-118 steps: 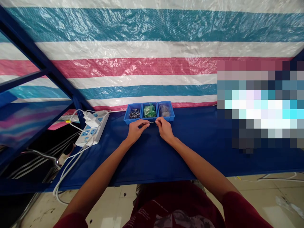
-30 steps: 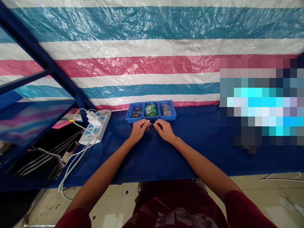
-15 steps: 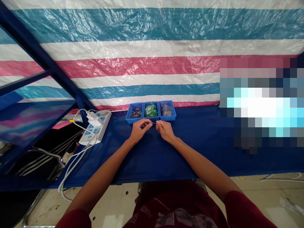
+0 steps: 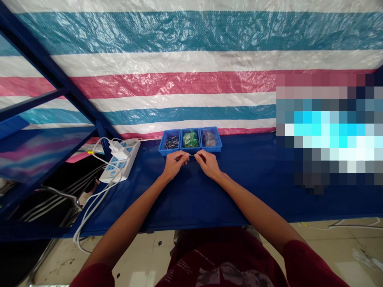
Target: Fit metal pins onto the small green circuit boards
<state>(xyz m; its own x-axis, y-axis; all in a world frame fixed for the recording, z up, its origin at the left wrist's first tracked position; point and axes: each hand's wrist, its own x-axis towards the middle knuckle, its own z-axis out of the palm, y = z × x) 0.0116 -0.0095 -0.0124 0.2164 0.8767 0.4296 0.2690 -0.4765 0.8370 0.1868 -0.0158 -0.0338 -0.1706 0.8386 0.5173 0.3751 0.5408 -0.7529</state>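
Note:
My left hand (image 4: 176,162) and my right hand (image 4: 207,162) are held close together, just in front of three blue bins. Between their fingertips runs a thin, pale rod-like piece (image 4: 192,154), pinched at one end by each hand. It is too small to tell its exact kind. The left bin (image 4: 163,151) holds many slim metal pieces (image 4: 172,142). Green plastic packets (image 4: 190,138) fill the middle bin (image 4: 190,130). In the right bin (image 4: 218,146) lies a clear plastic bag (image 4: 210,138) with greyish contents.
A white power strip (image 4: 131,159) with a plug and cables stands on the left of the blue table (image 4: 191,203). Beside it rises a blue frame post (image 4: 77,101). Striped sheeting (image 4: 185,85) hangs behind. A pixelated patch covers the right side.
Both hands have shifted slightly and their fingers have changed position around the thin piece. The fingertips are a little closer together. The bins have not moved.

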